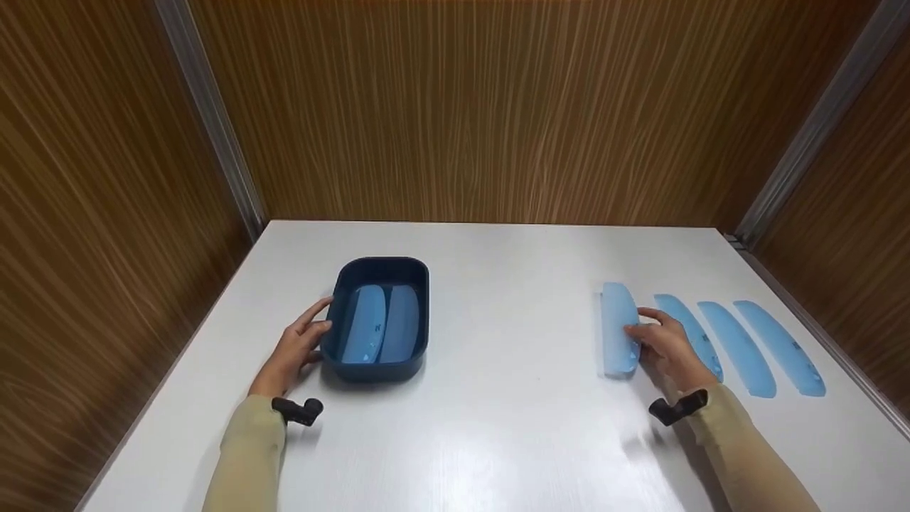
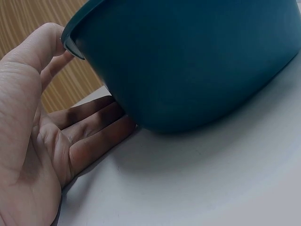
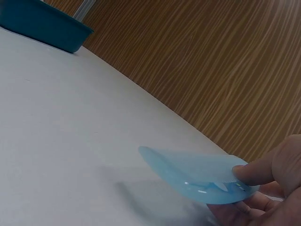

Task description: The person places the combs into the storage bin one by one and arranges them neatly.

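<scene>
In the head view my right hand [image 1: 665, 345] pinches a pale blue translucent plastic piece [image 1: 618, 331] by its curved edge, thumb on top and fingers beneath. This half-moon piece [image 3: 197, 174] is held over the table and casts a shadow in the right wrist view. My left hand [image 1: 290, 350] rests against the left side of a dark blue rectangular tub [image 1: 377, 371]. Seen from the left wrist, the thumb touches the tub's rim [image 2: 75, 47] and extended fingers [image 2: 101, 143] lie along its lower wall. Two similar blue pieces [image 1: 365, 327] [image 1: 402, 323] lie side by side inside the tub.
Three more blue plastic pieces [image 1: 700, 341] [image 1: 739, 348] [image 1: 782, 348] lie in a slanted row on the white table [image 1: 498, 398], right of the right hand. Wood-grain panels [image 1: 455, 114] enclose the table at the back and sides.
</scene>
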Demonstrator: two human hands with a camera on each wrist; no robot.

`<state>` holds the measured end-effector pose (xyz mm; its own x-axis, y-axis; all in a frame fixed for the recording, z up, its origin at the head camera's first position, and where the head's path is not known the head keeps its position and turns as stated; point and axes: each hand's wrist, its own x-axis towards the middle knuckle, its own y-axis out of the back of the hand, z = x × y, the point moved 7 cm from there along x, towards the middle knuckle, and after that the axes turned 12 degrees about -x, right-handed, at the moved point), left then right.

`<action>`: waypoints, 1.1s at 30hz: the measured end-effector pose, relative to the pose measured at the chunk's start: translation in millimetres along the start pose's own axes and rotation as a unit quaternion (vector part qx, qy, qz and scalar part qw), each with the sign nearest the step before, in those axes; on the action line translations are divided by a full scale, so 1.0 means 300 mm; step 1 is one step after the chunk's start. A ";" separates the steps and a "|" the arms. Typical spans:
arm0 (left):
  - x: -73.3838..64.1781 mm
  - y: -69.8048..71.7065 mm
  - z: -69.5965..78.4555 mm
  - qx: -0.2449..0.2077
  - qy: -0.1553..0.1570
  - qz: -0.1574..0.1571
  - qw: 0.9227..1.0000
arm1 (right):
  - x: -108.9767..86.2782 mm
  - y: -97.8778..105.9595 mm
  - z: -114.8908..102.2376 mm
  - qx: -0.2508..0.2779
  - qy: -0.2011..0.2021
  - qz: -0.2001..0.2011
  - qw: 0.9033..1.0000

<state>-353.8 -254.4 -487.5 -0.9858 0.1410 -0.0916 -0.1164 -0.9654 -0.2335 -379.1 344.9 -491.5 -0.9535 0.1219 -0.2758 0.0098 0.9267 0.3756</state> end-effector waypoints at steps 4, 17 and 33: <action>0.005 0.000 -0.001 -0.002 -0.001 -0.002 1.000 | -0.012 -0.020 -0.020 0.022 0.014 -0.003 1.000; 0.044 0.041 -0.048 0.007 -0.017 0.010 1.000 | -0.036 -0.079 -0.049 0.067 -0.015 -0.005 0.998; 0.028 0.030 -0.035 0.015 -0.015 0.002 1.000 | -0.070 -0.155 -0.096 0.113 0.030 -0.032 0.993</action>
<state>-362.0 -259.5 -500.6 -0.9894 0.1306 -0.0639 -0.1151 -0.9721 -0.2045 -368.1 289.1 -477.8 -0.9706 0.0451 -0.2365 0.0098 0.9889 0.1483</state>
